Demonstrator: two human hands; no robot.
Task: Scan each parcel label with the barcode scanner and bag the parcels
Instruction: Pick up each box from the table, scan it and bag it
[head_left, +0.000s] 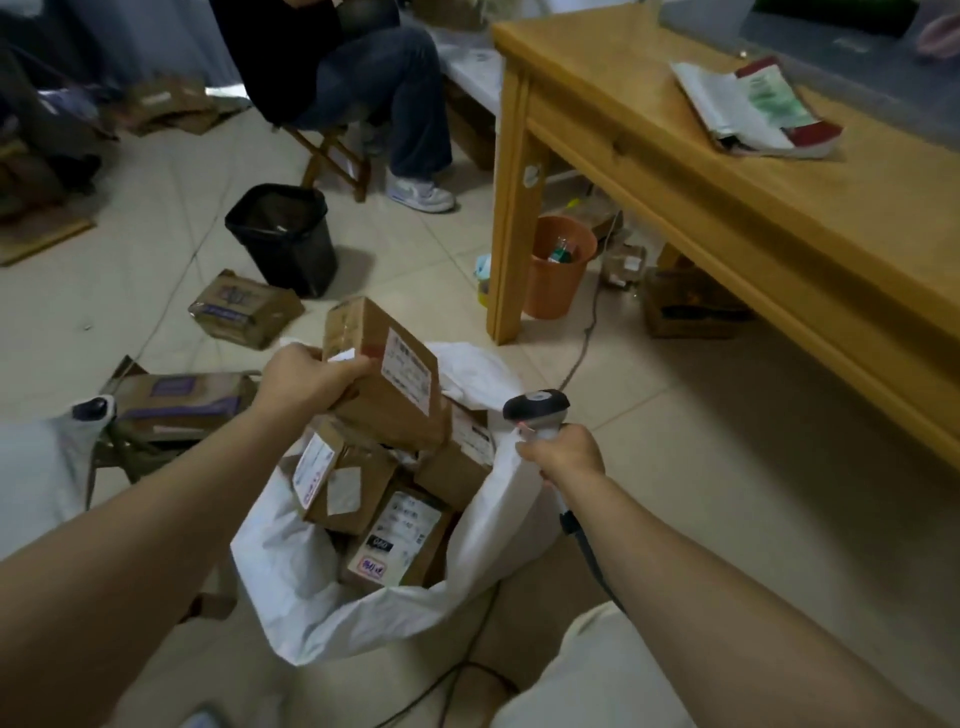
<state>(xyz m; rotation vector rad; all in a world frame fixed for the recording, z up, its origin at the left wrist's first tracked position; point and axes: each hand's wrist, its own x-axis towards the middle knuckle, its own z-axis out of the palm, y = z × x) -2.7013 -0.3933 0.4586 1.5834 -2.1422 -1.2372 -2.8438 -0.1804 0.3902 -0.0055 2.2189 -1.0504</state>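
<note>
One parcel (387, 382) in hand (306, 379), one bag (291, 577)

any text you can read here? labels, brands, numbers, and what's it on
No text is legible.
Label on the parcel gripped by the left hand: printed, too blurred.
Labels on the boxes in the white bag: too blurred; pink handwriting on one sticker, unreadable.
Purple print on the floor package: blurred.
Open book on the table: too small.

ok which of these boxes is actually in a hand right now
The tilted box above the white bag, label facing up: the left hand grips its near end. The others lie inside the bag or on the floor.
</note>
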